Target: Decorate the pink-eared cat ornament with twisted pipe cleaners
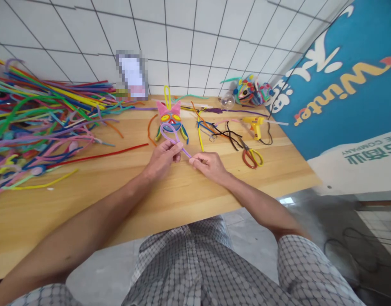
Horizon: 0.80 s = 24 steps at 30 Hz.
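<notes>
A purple pipe cleaner (170, 127) is bent into a loop above the wooden table. My left hand (165, 156) pinches it where the loop's two sides meet. The fingers of my right hand (210, 165) are closed on its other end, a little to the right. Just behind the loop lies a pipe-cleaner figure (170, 119) with pink ears, yellow-ringed eyes and a yellow hanging loop on top. The purple loop covers the lower part of this figure.
Many colored pipe cleaners (64, 110) are heaped at the left. Scissors (252, 157) with red and yellow handles lie at the right, near a yellow glue gun (255, 126). Another colorful figure (246, 91) stands by the tiled wall. A phone-like device (132, 75) leans there too.
</notes>
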Motion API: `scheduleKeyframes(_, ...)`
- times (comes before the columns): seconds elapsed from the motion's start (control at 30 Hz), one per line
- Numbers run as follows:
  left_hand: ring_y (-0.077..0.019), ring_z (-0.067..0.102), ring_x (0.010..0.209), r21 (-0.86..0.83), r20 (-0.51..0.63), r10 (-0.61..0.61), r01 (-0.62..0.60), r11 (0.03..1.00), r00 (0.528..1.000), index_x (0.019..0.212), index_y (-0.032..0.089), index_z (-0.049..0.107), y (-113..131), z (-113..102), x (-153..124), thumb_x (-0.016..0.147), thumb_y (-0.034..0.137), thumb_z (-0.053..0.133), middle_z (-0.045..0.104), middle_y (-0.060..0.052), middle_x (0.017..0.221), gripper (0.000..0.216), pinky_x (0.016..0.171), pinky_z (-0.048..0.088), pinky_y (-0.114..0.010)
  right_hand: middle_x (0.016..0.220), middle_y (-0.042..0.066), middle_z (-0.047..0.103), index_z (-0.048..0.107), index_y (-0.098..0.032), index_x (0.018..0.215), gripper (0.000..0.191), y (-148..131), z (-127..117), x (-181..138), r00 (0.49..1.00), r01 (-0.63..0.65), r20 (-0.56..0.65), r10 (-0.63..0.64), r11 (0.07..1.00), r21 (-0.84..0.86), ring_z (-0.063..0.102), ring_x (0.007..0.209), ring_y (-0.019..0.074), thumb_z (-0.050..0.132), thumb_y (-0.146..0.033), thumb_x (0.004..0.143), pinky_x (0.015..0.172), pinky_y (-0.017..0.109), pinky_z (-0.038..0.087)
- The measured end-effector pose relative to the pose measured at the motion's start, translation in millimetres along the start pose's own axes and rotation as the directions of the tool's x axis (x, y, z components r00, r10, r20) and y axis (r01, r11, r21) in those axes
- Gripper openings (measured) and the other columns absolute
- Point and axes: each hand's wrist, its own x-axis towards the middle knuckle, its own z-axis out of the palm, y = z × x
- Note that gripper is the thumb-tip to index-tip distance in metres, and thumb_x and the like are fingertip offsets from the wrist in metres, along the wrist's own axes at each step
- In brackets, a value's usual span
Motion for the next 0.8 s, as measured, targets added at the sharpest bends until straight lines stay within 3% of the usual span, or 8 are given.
scheduleKeyframes(0.13,-0.0066,0.046,0.046,0.0,-0.054,0.009,-0.009,1.0,0.998,0.076,0.017,0.063,6.7,-2.9,5.1,0.076,0.039,0.088,0.055,0.004,0.056,0.032,0.047,0.035,-0.02,0.063,-0.002,0.061,0.071,-0.018,0.078,0.033,4.5,-0.8,0.2,0.999,0.033,-0.002,-0.033,0.999,-0.014,0.05,0.057,0.0116,0.06,-0.04,0.1,0.06,0.025,0.037)
scheduleKeyframes(0.43,-0.0044,0.041,0.041,-0.059,-0.23,-0.014,0.001,0.998,0.973,0.069,0.015,0.065,34.8,-15.1,15.6,0.086,0.027,0.078,0.052,0.004,0.054,0.024,0.04,0.03,-0.017,0.062,0.001,0.061,0.066,-0.021,0.074,0.035,13.7,-11.2,3.1,0.954,0.261,-0.03,-0.298,0.877,-0.403,0.053,0.062,0.0158,0.053,-0.032,0.104,0.069,0.031,0.037)
scheduleKeyframes(0.57,-0.0038,0.036,0.04,-0.18,-0.195,-0.105,0.07,0.981,0.975,0.068,0.015,0.066,55.2,-16.0,14.4,0.088,0.021,0.072,0.044,0.006,0.05,0.021,0.039,0.03,-0.016,0.062,0.002,0.062,0.064,-0.021,0.073,0.035,13.8,-15.8,4.7,0.923,0.304,-0.067,-0.378,0.827,-0.474,0.054,0.062,0.0169,0.051,-0.028,0.104,0.07,0.033,0.037)
scheduleKeyframes(0.8,-0.0017,0.034,0.042,-0.381,-0.102,-0.241,0.186,0.905,0.965,0.077,0.013,0.068,75.8,-8.6,6.4,0.089,0.02,0.077,0.042,0.008,0.057,0.017,0.039,0.033,-0.014,0.061,0.001,0.059,0.062,-0.022,0.071,0.036,9.5,-17.2,4.4,0.908,0.319,-0.095,-0.407,0.822,-0.472,0.052,0.062,0.0172,0.051,-0.027,0.104,0.07,0.034,0.037)
